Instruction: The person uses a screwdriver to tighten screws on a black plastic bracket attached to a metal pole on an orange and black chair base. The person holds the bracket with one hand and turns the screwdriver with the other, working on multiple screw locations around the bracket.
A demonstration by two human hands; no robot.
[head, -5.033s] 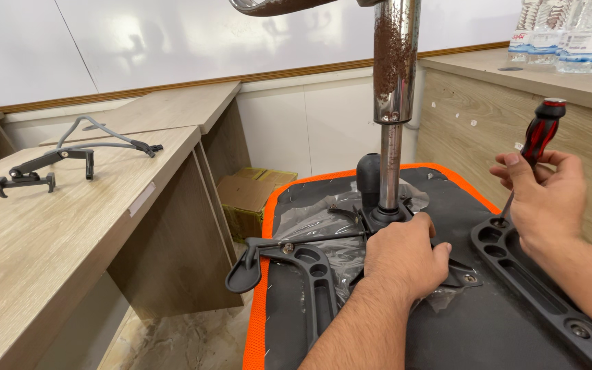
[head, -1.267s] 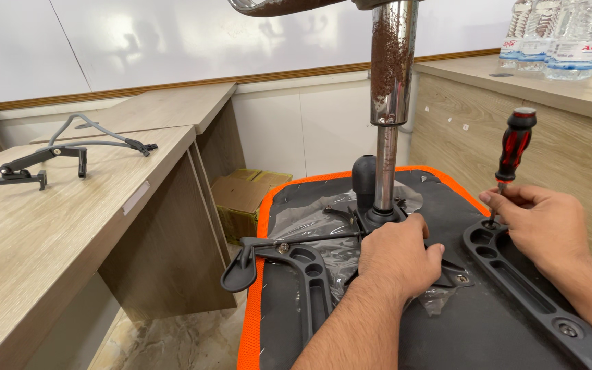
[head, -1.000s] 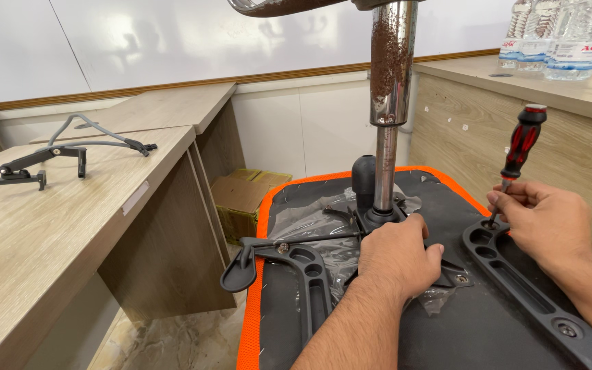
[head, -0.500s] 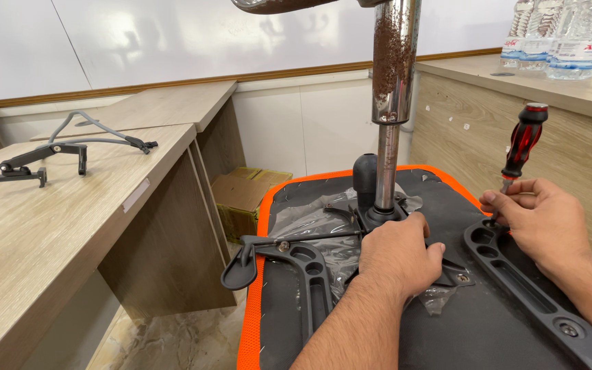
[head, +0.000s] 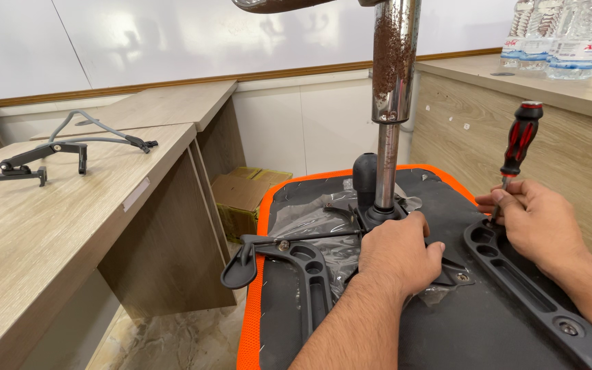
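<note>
Since a moment ago, only the screwdriver (head: 519, 145) has tipped a little; both hands stay put. Nearest, the left hand (head: 393, 250) lies flat and spread on the metal plate under the upturned chair seat (head: 447, 336), holding it down. Just beside it, the right hand (head: 536, 223) pinches the screwdriver shaft, tip down in the black armrest bracket (head: 536, 294). Farther back stands the rusty chair post (head: 393, 75), then the wooden desk (head: 49, 226).
</note>
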